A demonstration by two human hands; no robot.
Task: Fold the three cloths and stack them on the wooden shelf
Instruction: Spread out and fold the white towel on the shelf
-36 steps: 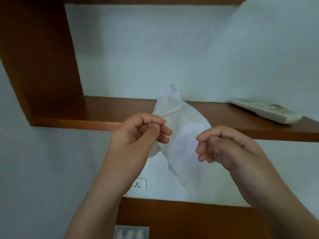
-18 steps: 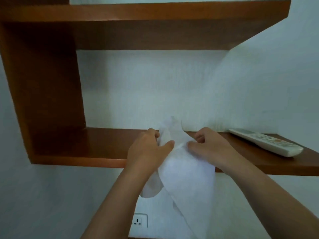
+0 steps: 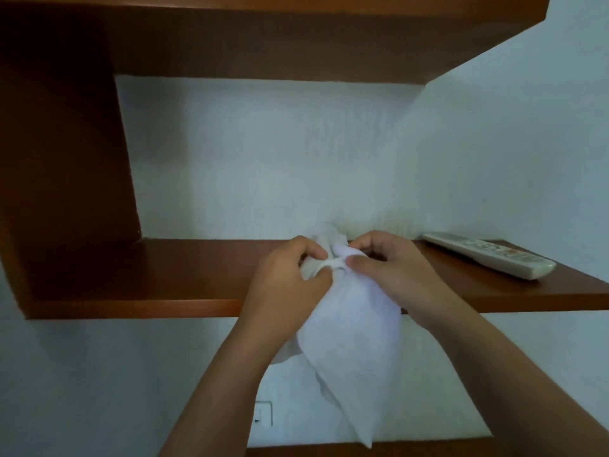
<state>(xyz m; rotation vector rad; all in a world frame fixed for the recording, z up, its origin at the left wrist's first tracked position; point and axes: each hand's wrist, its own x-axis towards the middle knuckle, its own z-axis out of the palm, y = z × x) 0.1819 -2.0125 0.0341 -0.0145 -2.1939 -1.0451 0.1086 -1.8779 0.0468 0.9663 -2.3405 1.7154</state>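
The left hand (image 3: pixel 286 275) and the right hand (image 3: pixel 389 268) meet almost knuckle to knuckle just above the near edge of the wooden shelf (image 3: pixel 164 275). Each pinches the top of one white cloth (image 3: pixel 349 341) between thumb and curled fingers. The cloth is bunched where the two grips meet, and a small tuft stands up behind the fingers. The rest hangs in a limp, tapering drape in front of the shelf edge, its tip near a lower board (image 3: pixel 428 450).

The fold looks barely begun. To do it well, the hands should slide apart along the top hem until each finds a corner, then draw the cloth taut so it hangs flat before bringing corner to corner. Gathered like this, any fold would trap creases.

The bare board to the left offers a flat place to lay and press it. A remote control (image 3: pixel 487 255) lies at the shelf's right end, apart from the hands, so the stack belongs left of it. A wall socket (image 3: pixel 263 413) sits below. The other two cloths are not in view.
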